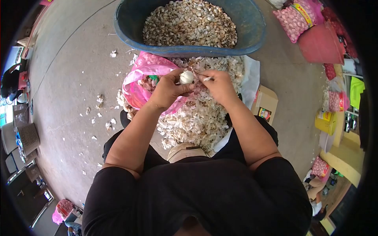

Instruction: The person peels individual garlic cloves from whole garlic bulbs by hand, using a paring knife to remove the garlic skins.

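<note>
A white peeled-looking garlic bulb [186,77] is held between the thumb and fingers of my left hand [168,89]. Close beside it on the right, my right hand [219,85] is closed around a small whitish object [208,78], perhaps a blade or a handle; I cannot tell which. Beneath both hands lies a large heap of papery garlic skins [193,122]. A pink plastic bag [134,84] with garlic in it lies open at the left, partly behind my left hand.
A blue tub [189,51] of loose garlic cloves [191,23] stands beyond the heap. To the right are a cardboard box [265,103], a red tub [321,43], a yellow bucket [326,122] and filled pink net bags [295,19]. A person [11,80] is at the far left.
</note>
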`<state>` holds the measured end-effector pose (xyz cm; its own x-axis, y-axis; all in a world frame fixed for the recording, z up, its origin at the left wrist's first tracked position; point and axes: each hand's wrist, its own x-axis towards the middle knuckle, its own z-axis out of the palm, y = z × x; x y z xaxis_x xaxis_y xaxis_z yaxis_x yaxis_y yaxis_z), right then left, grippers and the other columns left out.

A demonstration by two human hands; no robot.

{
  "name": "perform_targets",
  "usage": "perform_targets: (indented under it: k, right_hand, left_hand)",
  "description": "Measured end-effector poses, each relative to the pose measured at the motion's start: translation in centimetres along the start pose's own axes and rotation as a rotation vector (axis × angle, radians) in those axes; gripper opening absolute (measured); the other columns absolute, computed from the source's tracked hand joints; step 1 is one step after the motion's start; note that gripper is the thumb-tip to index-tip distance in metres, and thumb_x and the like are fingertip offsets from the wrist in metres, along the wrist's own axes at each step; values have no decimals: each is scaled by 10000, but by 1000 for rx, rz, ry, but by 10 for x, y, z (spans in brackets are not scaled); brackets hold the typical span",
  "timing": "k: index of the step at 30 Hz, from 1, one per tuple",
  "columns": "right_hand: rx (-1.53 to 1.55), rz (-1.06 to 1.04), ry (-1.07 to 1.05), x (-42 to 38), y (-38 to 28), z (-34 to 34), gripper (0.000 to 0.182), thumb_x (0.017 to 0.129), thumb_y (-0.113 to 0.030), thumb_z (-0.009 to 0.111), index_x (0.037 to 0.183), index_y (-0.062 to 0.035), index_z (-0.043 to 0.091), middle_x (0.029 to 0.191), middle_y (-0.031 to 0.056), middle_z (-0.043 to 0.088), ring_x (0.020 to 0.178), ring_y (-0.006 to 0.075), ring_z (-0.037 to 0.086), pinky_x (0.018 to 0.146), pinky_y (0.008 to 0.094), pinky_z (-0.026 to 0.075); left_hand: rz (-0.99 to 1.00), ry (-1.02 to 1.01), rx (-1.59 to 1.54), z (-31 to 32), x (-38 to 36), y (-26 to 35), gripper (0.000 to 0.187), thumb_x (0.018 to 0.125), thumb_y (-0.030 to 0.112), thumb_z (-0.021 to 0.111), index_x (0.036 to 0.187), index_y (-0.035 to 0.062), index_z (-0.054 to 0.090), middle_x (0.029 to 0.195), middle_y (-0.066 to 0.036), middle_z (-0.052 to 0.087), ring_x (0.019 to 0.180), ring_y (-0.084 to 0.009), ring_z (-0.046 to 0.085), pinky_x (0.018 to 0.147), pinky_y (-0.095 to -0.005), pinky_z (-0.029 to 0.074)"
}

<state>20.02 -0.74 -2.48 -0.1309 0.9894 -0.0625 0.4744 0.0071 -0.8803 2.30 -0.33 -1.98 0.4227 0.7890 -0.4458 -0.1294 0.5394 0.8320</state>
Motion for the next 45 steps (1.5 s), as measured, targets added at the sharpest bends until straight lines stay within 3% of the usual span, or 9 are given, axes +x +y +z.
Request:
perform_targets:
  k: [4, 12, 18, 24, 27, 31, 35, 38, 45]
  right_hand:
    - [-135, 164, 125, 3, -17, -13, 204, 752, -99, 576, 938, -18, 581, 825, 126, 613, 756, 217, 595, 671, 282, 445]
    - [-205, 48, 98, 0, -2, -6, 230, 727, -27, 518, 954, -45, 551, 768, 136, 587, 678, 255, 568, 636, 320, 447]
    - [-207, -68, 31, 3, 10, 0, 244, 720, -79, 540, 962, -45, 544, 789, 137, 574, 710, 272, 565, 640, 321, 443]
    - [154, 89, -95, -6, -14, 15, 334, 826, -269, 520, 1052, -25, 495, 855, 151, 579, 746, 226, 576, 654, 306, 443]
    - [163, -61, 14, -6, -14, 17, 325, 828, -257, 512, 1049, -20, 493, 846, 145, 578, 735, 230, 577, 636, 314, 446]
    - [100, -171, 95, -11, -23, 24, 277, 817, -229, 521, 992, -15, 498, 816, 151, 566, 704, 276, 565, 614, 335, 444]
    - [-9, -136, 163, -20, -33, 32, 213, 788, -230, 552, 824, -31, 485, 633, 130, 528, 553, 300, 529, 479, 343, 408]
    - [25, -171, 193, -18, -31, 34, 177, 792, -203, 537, 782, -39, 470, 542, 115, 497, 466, 280, 500, 431, 342, 388]
    - [423, 66, 196, -7, -28, 28, 269, 861, -261, 422, 805, -16, 517, 622, 59, 526, 503, 152, 479, 471, 270, 381]
  left_hand:
    - [95, 71, 249, 5, -3, 4, 568, 630, 136, 742, 1093, -21, 454, 874, -51, 556, 757, -100, 513, 635, -225, 442]
    - [242, 272, 718, 11, -5, 3, 517, 566, 136, 773, 962, -30, 484, 849, -87, 568, 752, -139, 524, 705, -260, 442]
    - [234, 162, 721, 12, -8, 9, 671, 575, 135, 737, 1144, -23, 420, 890, -158, 583, 810, -198, 569, 730, -283, 446]
    - [272, 47, 473, 7, 0, -11, 486, 743, 82, 556, 1189, 9, 377, 839, -72, 555, 701, -137, 543, 609, -271, 469]
    - [124, 24, -243, 16, -5, 9, 376, 855, 221, 422, 1169, 21, 369, 755, -57, 525, 625, -149, 534, 530, -241, 456]
    - [38, 106, -43, 18, -1, -7, 388, 908, 382, 274, 1009, 42, 431, 717, -46, 506, 567, -129, 500, 499, -233, 423]
    - [-36, 192, -2, 31, -9, -5, 364, 914, 336, 299, 931, 10, 461, 724, -64, 522, 642, -104, 483, 549, -205, 404]
    - [300, 290, -39, 39, -1, -23, 302, 912, 255, 297, 909, 13, 476, 729, -64, 525, 640, -113, 486, 571, -220, 410]
    - [46, 307, -416, 35, -4, -11, 264, 878, 228, 346, 891, 5, 487, 709, -70, 527, 598, -141, 504, 517, -267, 424]
